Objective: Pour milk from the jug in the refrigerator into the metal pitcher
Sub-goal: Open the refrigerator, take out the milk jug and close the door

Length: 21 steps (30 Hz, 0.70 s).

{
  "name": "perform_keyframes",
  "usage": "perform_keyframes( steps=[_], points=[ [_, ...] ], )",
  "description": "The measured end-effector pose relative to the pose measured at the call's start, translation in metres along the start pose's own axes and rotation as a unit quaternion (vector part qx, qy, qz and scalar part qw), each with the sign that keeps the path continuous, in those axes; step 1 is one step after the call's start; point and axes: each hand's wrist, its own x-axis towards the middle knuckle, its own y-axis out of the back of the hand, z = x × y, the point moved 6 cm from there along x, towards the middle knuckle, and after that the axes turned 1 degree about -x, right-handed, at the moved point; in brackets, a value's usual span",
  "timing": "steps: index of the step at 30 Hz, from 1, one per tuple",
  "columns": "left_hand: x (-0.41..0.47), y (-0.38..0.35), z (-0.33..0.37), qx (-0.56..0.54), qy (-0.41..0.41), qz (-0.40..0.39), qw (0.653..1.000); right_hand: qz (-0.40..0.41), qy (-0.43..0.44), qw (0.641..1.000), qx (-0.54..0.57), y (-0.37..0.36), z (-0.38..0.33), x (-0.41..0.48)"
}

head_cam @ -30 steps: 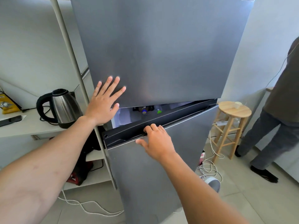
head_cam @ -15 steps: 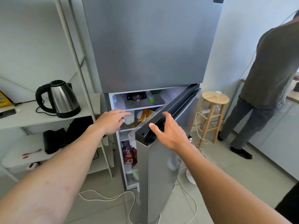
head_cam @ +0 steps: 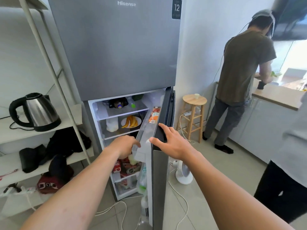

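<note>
Fridge [head_cam: 119, 47] lower door [head_cam: 159, 180] stands open. Right hand [head_cam: 171, 144] rests on door's top edge, fingers spread, fairly straight, thumb on inner side. Left hand [head_cam: 125, 146] just inside door, at door bin [head_cam: 141, 155], fingers bent; gripping or only touching, cannot tell. White jug [head_cam: 112, 124] on shelf left of door, beside banana plate [head_cam: 140, 121].

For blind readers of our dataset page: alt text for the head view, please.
A person's right hand rests on the top edge of an open lower fridge door while the left hand reaches toward its inner shelf. A kettle stands on a rack at left; another person stands at a counter.
</note>
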Motion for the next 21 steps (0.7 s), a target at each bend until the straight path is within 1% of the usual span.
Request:
perform_keyframes(
  steps=[6, 10, 13, 15, 18, 21],
  points=[
    [0.008, -0.009, 0.044, -0.008, 0.0, -0.039, 0.999, 0.025, 0.002, 0.999, -0.041, 0.031, 0.039, -0.026],
    [0.011, -0.023, 0.087, 0.011, -0.006, -0.055, 0.998, 0.054, 0.009, 0.998, -0.026, 0.053, 0.07, -0.044],
    [0.016, -0.024, 0.122, 0.005, -0.008, -0.032, 0.999, 0.067, 0.001, 0.998, 0.01, 0.068, 0.097, -0.057],
    [0.019, -0.025, 0.142, -0.002, -0.006, -0.019, 1.0, 0.075, 0.002, 0.997, 0.012, 0.077, 0.111, -0.062],
    [0.023, -0.028, 0.172, -0.009, -0.003, -0.002, 1.0, 0.107, 0.012, 0.994, -0.021, 0.091, 0.13, -0.07],
    [0.027, -0.033, 0.203, -0.019, -0.002, 0.006, 1.0, 0.159, 0.019, 0.984, -0.082, 0.104, 0.147, -0.079]
  ],
)
